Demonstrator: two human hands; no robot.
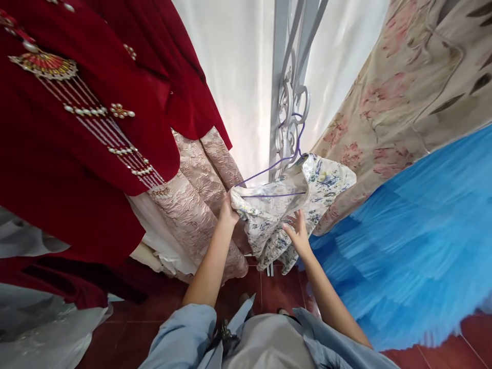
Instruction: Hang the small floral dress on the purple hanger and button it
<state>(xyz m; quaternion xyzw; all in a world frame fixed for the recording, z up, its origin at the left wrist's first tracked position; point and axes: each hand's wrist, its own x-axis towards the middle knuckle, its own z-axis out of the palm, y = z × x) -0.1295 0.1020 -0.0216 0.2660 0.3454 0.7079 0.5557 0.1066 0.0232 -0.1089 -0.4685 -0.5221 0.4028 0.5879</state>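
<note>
A white floral blouse (326,177) hangs from a purple wire hanger (265,170), whose hook is at a white scrolled metal rack (286,102). My left hand (229,210) is closed on the blouse's left shoulder edge, near the end of the hanger. One side of the blouse has slipped below the hanger, so the wire's lower bar shows. In front of the cloth, my right hand (298,230) has its fingers spread and grips nothing; whether the fingertips touch the fabric I cannot tell.
A dark red garment (154,92) with beaded trim and a pink brocade skirt (207,205) hang on the left. Beige floral cloth (384,118) and blue feathery fabric (403,230) fill the right. White curtain (234,77) hangs behind. Red tiles (277,292) lie below.
</note>
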